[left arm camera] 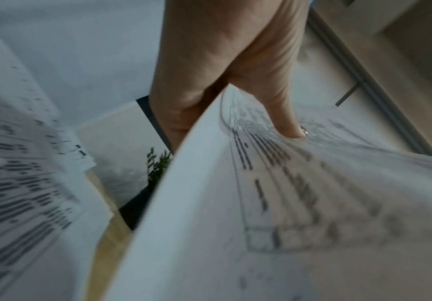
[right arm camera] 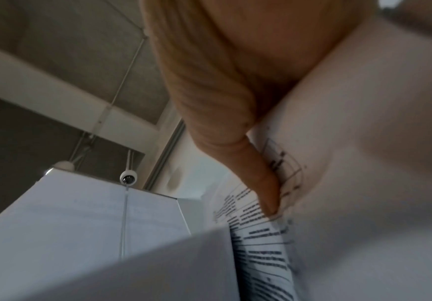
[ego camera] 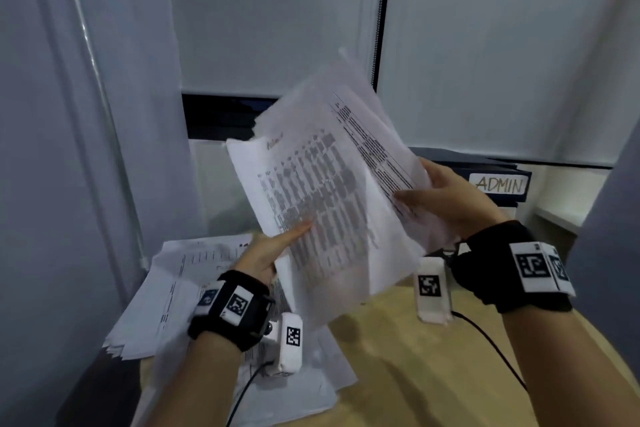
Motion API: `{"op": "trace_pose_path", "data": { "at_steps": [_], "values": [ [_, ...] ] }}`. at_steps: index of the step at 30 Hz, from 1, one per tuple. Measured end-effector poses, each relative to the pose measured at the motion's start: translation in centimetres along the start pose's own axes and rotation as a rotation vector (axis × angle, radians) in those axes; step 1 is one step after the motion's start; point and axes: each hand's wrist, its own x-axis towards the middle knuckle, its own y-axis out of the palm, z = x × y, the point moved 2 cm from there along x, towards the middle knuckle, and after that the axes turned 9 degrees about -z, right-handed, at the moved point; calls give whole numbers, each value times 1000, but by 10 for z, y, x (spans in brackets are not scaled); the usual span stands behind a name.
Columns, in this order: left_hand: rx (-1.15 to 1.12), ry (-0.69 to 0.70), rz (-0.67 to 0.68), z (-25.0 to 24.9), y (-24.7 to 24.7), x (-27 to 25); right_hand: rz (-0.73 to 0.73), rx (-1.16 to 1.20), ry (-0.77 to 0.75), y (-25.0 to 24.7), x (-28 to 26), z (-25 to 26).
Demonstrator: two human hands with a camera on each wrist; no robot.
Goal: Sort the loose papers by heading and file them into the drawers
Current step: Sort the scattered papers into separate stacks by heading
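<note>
I hold a sheaf of printed papers [ego camera: 329,191] up above the table, tilted to the right. My left hand [ego camera: 273,246] pinches the front sheet at its lower left edge, thumb on top [left arm camera: 287,122]. My right hand [ego camera: 440,198] grips the right edge of the sheaf, thumb pressed on the printed side [right arm camera: 266,193]. The front sheet has a handwritten heading and a table of dark entries. A second pile of loose papers [ego camera: 180,288] lies fanned out on the table at the left.
A dark box with a white label reading ADMIN [ego camera: 498,184] stands at the back right. The wooden table [ego camera: 415,374] runs under both hands. A white pillar [ego camera: 86,114] rises at the left, window blinds [ego camera: 270,17] hang behind. Cables trail from the wrist cameras.
</note>
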Motion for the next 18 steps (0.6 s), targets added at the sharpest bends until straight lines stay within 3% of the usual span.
{"op": "trace_pose_path", "data": {
  "at_steps": [5,8,12,18],
  "values": [
    [-114,63,-85,-23,30,-16,51,156,38,-4,-17,0],
    [-80,242,-254,-27,52,-32,60,242,60,-11,-32,-1],
    [-67,427,-340,-32,84,-61,18,147,-73,-26,-42,-10],
    [96,612,-138,-25,119,-89,-120,219,-153,-50,-43,-15]
  ]
}}
